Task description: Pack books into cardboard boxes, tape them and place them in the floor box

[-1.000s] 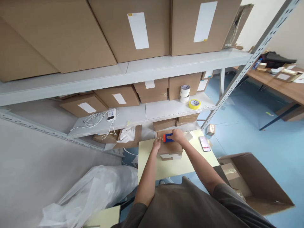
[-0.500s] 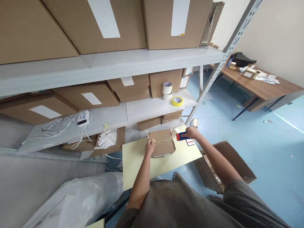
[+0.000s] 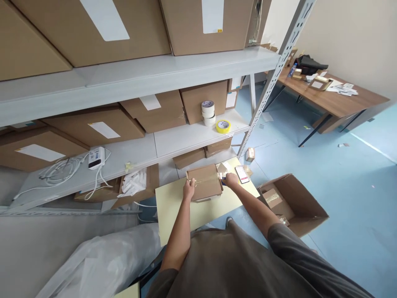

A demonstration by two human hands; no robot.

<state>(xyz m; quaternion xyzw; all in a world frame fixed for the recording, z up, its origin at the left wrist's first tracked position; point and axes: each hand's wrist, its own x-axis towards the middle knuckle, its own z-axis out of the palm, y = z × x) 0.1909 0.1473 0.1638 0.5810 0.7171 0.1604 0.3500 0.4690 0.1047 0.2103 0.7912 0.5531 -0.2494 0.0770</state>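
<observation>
A flat brown cardboard box (image 3: 203, 178) lies on the pale yellow tabletop (image 3: 173, 211), with a strip of clear tape running across its top. My left hand (image 3: 189, 189) grips the box at its left edge, fingers closed over the tape's end. At the opposite edge, my right hand (image 3: 230, 180) is closed around a tape dispenser (image 3: 222, 177), which is mostly hidden by the hand and sits against the box's right side. A phone (image 3: 242, 174) with a lit screen lies just right of that hand.
Metal shelving (image 3: 130, 163) holding large cartons stands right behind the table. White tape rolls (image 3: 208, 113) and a yellow roll (image 3: 223, 126) rest on the middle shelf. An open carton (image 3: 305, 207) is on the floor at right; a wooden desk (image 3: 335, 97) stands farther off.
My right hand has brought the tape dispenser leftward and down from beyond the box to its right edge. The left hand stays on the box. The camera view has shifted somewhat.
</observation>
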